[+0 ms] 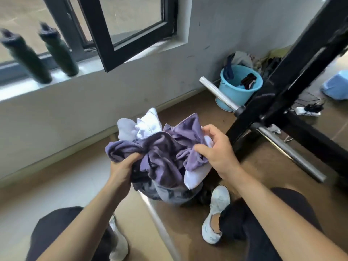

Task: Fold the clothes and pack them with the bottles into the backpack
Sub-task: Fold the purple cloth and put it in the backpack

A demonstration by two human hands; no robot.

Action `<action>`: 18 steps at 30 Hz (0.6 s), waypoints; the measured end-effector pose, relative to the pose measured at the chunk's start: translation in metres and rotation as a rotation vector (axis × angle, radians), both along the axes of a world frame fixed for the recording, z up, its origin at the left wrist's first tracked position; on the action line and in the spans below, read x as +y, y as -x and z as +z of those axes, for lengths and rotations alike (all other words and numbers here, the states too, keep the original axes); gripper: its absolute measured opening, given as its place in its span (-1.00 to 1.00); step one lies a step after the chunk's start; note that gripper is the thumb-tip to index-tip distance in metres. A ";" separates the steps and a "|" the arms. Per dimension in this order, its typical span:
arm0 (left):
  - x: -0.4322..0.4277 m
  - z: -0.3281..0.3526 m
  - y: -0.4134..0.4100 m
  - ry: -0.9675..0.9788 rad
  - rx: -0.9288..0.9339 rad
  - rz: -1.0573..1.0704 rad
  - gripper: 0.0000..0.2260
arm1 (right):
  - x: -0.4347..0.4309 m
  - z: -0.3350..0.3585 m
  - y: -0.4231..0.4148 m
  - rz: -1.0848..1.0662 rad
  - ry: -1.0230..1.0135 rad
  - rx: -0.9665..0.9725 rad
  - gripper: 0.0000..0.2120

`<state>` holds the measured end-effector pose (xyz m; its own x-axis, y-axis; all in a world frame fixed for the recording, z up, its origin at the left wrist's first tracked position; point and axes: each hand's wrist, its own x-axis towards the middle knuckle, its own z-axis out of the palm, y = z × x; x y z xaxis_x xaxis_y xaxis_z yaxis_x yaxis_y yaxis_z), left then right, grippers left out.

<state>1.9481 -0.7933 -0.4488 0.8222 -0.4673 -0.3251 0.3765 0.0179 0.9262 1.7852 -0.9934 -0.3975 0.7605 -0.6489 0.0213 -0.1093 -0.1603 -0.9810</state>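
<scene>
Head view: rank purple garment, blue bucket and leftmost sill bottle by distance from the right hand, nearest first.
1. purple garment: held in the right hand, centre.
2. blue bucket: ahead, off to the right.
3. leftmost bottle: on the windowsill, far left.

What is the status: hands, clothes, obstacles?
Left hand and right hand grip clothes, bunched, unfolded. Bottles on sill. Black frame close at right.
</scene>
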 end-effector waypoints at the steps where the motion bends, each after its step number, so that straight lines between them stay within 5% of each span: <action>1: 0.011 0.005 0.009 -0.020 -0.010 -0.001 -0.44 | 0.014 0.005 0.008 0.046 -0.027 -0.010 -0.68; 7: 0.061 0.005 0.055 -0.108 0.003 0.009 -0.82 | 0.068 -0.006 0.051 0.127 -0.087 0.058 -0.75; 13: 0.043 0.009 0.088 -0.111 0.021 -0.117 -0.57 | 0.041 -0.002 0.090 -0.245 0.022 -0.009 -0.94; 18: -0.031 0.042 0.113 -0.110 -0.009 -0.236 -0.67 | -0.027 0.018 0.124 -0.500 0.052 -0.052 -0.75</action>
<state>1.8351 -0.8243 -0.4063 0.6979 -0.6085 -0.3777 0.3500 -0.1704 0.9211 1.6610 -1.0201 -0.3794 0.3540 -0.9307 0.0922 -0.1367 -0.1490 -0.9793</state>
